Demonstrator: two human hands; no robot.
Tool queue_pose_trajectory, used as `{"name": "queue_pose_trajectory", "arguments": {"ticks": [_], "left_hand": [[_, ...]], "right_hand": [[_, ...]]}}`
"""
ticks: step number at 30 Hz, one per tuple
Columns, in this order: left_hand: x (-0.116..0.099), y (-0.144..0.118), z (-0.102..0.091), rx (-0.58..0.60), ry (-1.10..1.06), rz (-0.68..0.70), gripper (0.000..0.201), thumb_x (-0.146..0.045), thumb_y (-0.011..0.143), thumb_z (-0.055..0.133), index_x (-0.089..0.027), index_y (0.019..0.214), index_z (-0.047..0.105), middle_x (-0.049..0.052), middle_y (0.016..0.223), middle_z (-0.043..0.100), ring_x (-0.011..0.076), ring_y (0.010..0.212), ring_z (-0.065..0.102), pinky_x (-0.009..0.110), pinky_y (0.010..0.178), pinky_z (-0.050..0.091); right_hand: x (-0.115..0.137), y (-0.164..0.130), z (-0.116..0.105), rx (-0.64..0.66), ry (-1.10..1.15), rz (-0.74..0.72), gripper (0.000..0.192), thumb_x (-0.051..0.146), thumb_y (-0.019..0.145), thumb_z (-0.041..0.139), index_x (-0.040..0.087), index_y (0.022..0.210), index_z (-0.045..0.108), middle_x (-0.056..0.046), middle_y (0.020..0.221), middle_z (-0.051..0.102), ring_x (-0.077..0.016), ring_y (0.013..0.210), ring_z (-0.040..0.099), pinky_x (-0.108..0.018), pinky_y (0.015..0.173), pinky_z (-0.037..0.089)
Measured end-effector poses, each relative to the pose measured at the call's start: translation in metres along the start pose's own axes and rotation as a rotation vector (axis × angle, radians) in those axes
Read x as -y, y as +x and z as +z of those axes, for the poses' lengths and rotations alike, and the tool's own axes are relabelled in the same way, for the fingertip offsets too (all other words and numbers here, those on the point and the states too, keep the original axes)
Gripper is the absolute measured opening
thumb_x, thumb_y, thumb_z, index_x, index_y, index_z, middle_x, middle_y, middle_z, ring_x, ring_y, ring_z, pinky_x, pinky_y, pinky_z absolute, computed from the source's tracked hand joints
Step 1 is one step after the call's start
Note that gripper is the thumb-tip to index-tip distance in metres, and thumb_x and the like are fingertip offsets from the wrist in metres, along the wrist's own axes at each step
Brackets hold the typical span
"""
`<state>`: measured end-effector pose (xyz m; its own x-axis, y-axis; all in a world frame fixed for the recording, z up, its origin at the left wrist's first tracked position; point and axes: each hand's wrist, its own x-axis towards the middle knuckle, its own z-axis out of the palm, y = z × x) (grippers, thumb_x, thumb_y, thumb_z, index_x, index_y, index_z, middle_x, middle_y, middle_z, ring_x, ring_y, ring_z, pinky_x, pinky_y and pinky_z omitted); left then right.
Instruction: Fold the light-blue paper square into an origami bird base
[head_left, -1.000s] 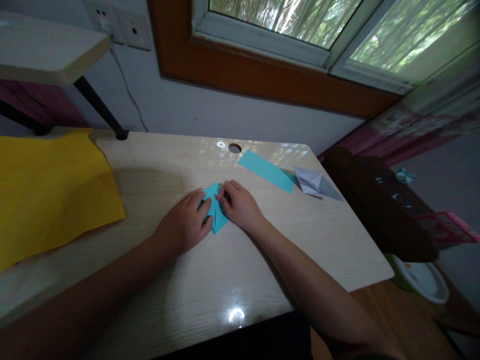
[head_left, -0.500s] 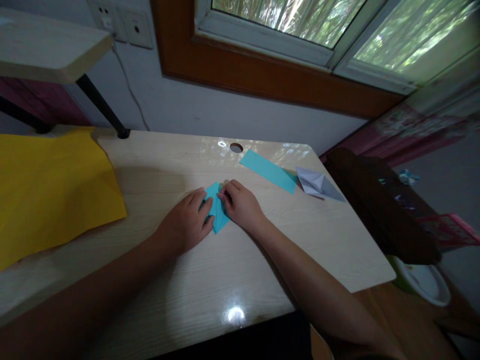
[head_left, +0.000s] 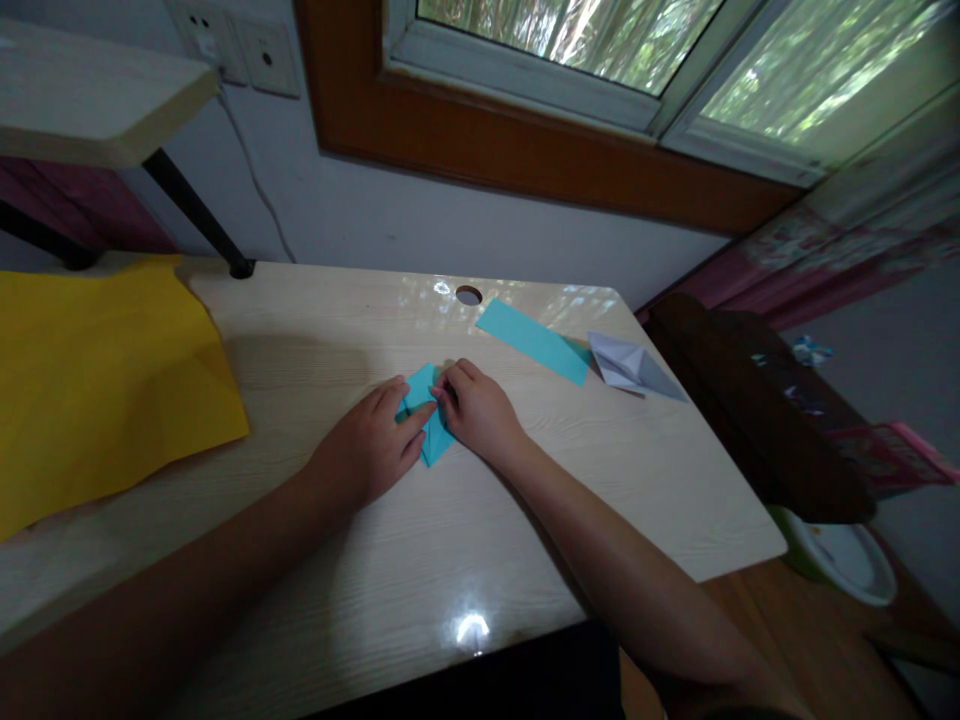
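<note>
Mid-frame, a left hand (head_left: 369, 445) spreads across folded blue paper (head_left: 438, 440); the right hand (head_left: 484, 412) curls narrow, grip unclear. Likely light, crease-prone, best held by edges.

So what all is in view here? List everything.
desk: one, pale, centre
folded paper: one, turquoise, on the desk
paper strip: one, turquoise, desk's far side
paper shape: one, whitish, right of the paper strip
sheet: one, yellow, desk's left
wall: one, whitish, behind
shelf: one, pale, upper left
sockets: two, white, upper left
cable: one, white, below the sockets
window: one, grey frame, top
curtain: at least one, pink and pale, right
furniture: one, dark brown, right
round container: one, green and white, lower right
left hand: one, bare, fingers on the folded paper
right hand: one, bare, fingers on the same paper
</note>
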<state>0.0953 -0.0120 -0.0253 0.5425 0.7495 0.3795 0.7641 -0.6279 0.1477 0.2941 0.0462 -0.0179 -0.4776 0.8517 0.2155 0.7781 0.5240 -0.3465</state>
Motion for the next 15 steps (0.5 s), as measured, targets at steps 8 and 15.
{"name": "queue_pose_trajectory", "arguments": {"ticks": [8,15], "left_hand": [[0.001,0.000,0.002,-0.008,-0.016,-0.013,0.039,-0.025,0.097,0.057,-0.016,0.134,0.066,0.020,0.133,0.053,0.0352,0.131,0.050,0.053,0.111,0.048],[-0.001,0.001,0.000,-0.002,-0.035,-0.028,0.038,-0.024,0.096,0.058,-0.016,0.133,0.066,0.020,0.132,0.054,0.0350,0.130,0.051,0.054,0.109,0.049]], "right_hand": [[-0.003,-0.001,-0.001,-0.090,0.132,0.046,0.003,0.024,0.096,0.056,0.021,0.098,0.056,-0.007,0.103,0.056,-0.0201,0.087,0.059,-0.032,0.076,0.048],[-0.018,-0.004,-0.006,-0.108,0.308,-0.006,0.005,0.023,0.093,0.061,0.021,0.093,0.056,-0.004,0.093,0.054,-0.0201,0.086,0.056,-0.033,0.077,0.047]]}}
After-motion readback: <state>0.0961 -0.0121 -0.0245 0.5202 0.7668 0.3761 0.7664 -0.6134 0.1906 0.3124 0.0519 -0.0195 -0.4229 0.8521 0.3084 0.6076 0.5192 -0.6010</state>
